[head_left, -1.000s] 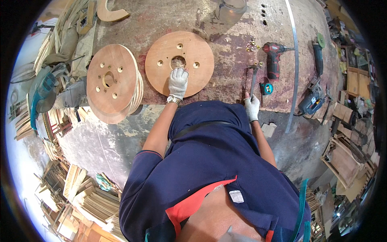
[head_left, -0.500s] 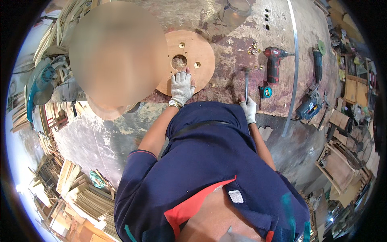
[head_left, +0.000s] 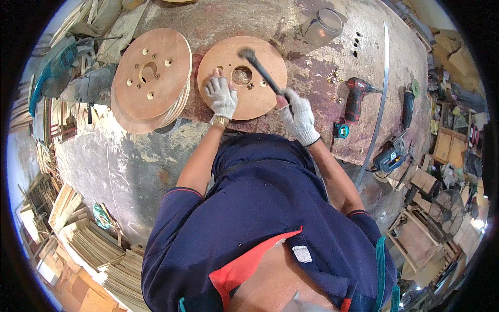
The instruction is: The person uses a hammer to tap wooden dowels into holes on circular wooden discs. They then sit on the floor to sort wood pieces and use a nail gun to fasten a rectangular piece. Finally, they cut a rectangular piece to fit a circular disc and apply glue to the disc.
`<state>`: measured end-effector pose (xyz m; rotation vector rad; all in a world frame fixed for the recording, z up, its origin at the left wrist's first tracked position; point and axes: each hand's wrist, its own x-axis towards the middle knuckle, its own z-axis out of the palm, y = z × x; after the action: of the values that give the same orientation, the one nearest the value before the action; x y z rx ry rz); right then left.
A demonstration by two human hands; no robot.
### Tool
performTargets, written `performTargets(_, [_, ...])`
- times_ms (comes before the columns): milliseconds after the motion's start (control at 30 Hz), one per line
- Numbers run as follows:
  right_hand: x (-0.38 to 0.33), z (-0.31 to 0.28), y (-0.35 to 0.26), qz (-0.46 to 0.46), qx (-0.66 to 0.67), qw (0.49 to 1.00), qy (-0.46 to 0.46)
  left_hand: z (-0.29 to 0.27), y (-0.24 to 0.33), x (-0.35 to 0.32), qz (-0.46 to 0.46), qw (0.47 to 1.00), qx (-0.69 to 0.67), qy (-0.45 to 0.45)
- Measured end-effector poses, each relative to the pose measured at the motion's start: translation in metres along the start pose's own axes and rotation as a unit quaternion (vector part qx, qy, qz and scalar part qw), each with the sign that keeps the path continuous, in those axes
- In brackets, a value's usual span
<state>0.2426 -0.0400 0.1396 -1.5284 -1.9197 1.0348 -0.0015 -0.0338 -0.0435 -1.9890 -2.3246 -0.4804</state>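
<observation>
Currently at the workbench (head_left: 322,31), near edge: the plywood disc (head_left: 260,99) lies flat before me, a stack of like discs (head_left: 150,78) toward the left end. My left hand (head_left: 222,96) presses open-palmed on the disc by its centre hole. My right hand (head_left: 299,115) grips the hammer (head_left: 258,65), head over the hole. Judgement: hammering step; next blow needs a steady disc.

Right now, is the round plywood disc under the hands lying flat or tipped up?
Flat. The round plywood disc lies face-up on the worn workbench; the left hand presses on it.
</observation>
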Motion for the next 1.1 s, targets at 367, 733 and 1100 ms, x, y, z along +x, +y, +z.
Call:
performTargets(367, [-0.011, 0.054, 0.114, 0.010, -0.182, 0.982, -0.052, 0.014, -0.003, 0.001, -0.057, 0.994, 0.094, -0.014])
performTargets(733, [-0.016, 0.062, 0.088, -0.038, -0.145, 0.988, 0.026, -0.006, 0.004, 0.010, -0.078, 0.991, 0.033, -0.104])
performTargets(1100, [-0.024, 0.064, 0.102, 0.005, -0.154, 0.987, -0.041, 0.001, 0.001, 0.011, -0.071, 0.996, 0.025, -0.047])
